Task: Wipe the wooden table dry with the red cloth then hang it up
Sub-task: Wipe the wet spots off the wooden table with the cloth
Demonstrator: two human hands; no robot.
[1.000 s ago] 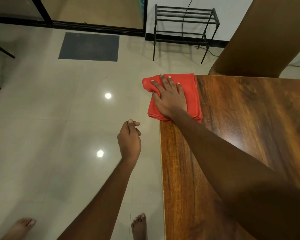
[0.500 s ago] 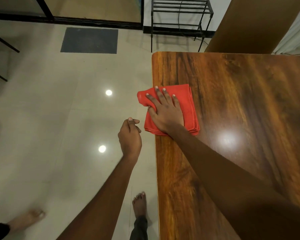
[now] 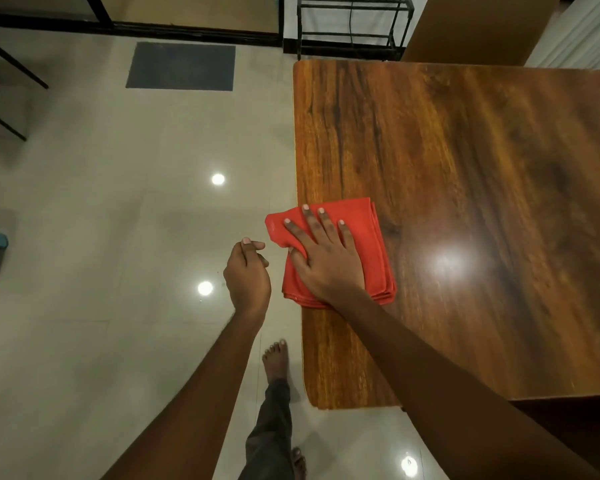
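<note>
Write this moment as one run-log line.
phase: wiping | right hand: flat on red cloth, wooden table edge | left hand: curled, empty, off table | hanging: pending

The red cloth (image 3: 368, 233) is folded into a thick, roughly square pad of several layers, whose stacked edges are seen along its 3 and 6 o'clock sides. It is laid flat on the wooden counter (image 3: 465, 150) at the counter's 9 o'clock edge, with one loose corner projecting past that edge toward 10 o'clock. It is pressed down by the right hand (image 3: 326, 261), fingers spread. The counter is glossy, brown and dark-grained.
</note>
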